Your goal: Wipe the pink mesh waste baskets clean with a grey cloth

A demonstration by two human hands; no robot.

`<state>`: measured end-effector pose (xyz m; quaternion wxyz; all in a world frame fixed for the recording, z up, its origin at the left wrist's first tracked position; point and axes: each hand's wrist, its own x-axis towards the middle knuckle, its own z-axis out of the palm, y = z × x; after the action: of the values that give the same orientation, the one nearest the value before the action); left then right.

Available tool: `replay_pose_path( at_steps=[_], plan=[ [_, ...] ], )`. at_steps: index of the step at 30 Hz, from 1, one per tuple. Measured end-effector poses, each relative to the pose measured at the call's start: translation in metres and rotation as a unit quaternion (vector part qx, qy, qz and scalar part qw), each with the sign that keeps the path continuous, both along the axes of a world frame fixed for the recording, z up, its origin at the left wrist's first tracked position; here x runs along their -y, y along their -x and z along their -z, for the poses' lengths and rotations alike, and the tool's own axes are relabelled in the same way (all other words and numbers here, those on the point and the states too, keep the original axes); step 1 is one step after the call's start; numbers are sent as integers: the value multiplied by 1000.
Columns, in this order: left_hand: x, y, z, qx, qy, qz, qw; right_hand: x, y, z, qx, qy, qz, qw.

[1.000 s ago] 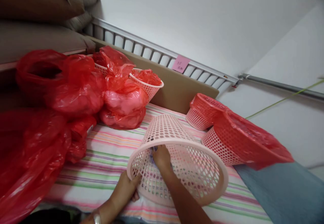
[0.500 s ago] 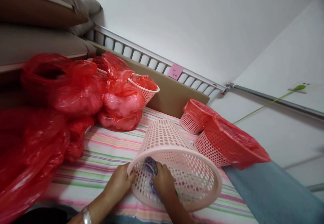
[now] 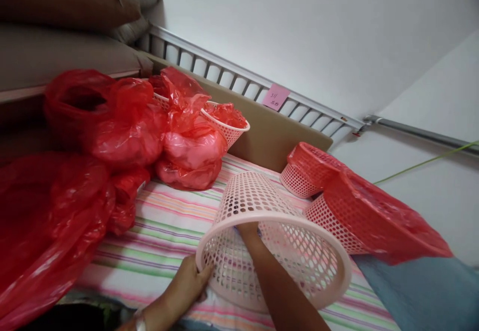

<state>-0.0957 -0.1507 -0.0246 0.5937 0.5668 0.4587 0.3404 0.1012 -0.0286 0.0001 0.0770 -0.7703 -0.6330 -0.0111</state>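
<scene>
Basket [image 3: 254, 196], pale pink and perforated, lies on its side on a striped sheet [image 3: 168, 231] directly in front of you in the head view, its wide mouth facing you and its narrower base pointing away. Your left hand [image 3: 192, 277] is closed on the left edge of its rim, the thumb at the front; a silver-coloured bracelet [image 3: 140, 322] circles that wrist. Your right forearm passes through the mouth, and your right hand [image 3: 248, 229] is inside, mostly hidden by the upper rim and wall. A sliver of bluish-purple cloth [image 3: 259, 232] shows beside it, but you cannot tell how far the fingers are closed or whether they grip it. To your left, red plastic bags [image 3: 127, 131] are heaped beside a red-lined basket [image 3: 234, 134]. To your right, two baskets draped in red plastic [image 3: 337, 224] sit near a blue-grey cover [image 3: 419, 291]. Behind everything, a brown board [image 3: 265, 146] stands against a slatted rail bearing a pink note [image 3: 276, 96].
</scene>
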Motion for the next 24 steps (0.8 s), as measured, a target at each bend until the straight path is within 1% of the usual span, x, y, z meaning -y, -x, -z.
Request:
replay_pose_path(
  at_steps=[1, 2, 4, 6, 9, 12, 14, 15, 17, 19, 21, 24],
  plan=[
    [2, -4, 7, 9, 33, 6, 999, 3, 0, 0, 3, 4, -3, 1000],
    [4, -8, 12, 17, 49, 5, 999, 8, 0, 0, 7, 8, -5, 1000],
    [4, -13, 20, 27, 43, -5, 999, 25, 3, 1, 16, 14, -7, 1000],
    [4, -15, 23, 29, 34, -15, 999, 52, 10, 4, 25, 20, -3, 999],
    [2, -17, 23, 32, 28, -22, 999, 107, 22, 11, 39, 40, -10, 998],
    [3, -18, 19, 27, 26, -28, 999, 159, 30, 20, 24, 59, -41, 997],
    [4, -17, 14, 17, 21, -32, 999, 181, 31, 24, 5, 68, -59, 996],
    [4, -16, 12, 7, 14, -35, 999, 186, 30, 24, -1, 70, -64, 996],
    [3, -13, 5, -8, -27, -42, 999, 183, 27, 22, -4, 63, -63, 996],
    [0, -9, -3, -20, -83, -44, 995, 165, 22, 18, 5, 44, -47, 998],
    [-4, -5, -10, -39, -127, -35, 991, 137, 17, 15, 18, 25, -17, 999],
    [-11, -1, -18, -95, -148, -21, 984, 88, 7, 13, 20, 8, 22, 1000]
  ],
)
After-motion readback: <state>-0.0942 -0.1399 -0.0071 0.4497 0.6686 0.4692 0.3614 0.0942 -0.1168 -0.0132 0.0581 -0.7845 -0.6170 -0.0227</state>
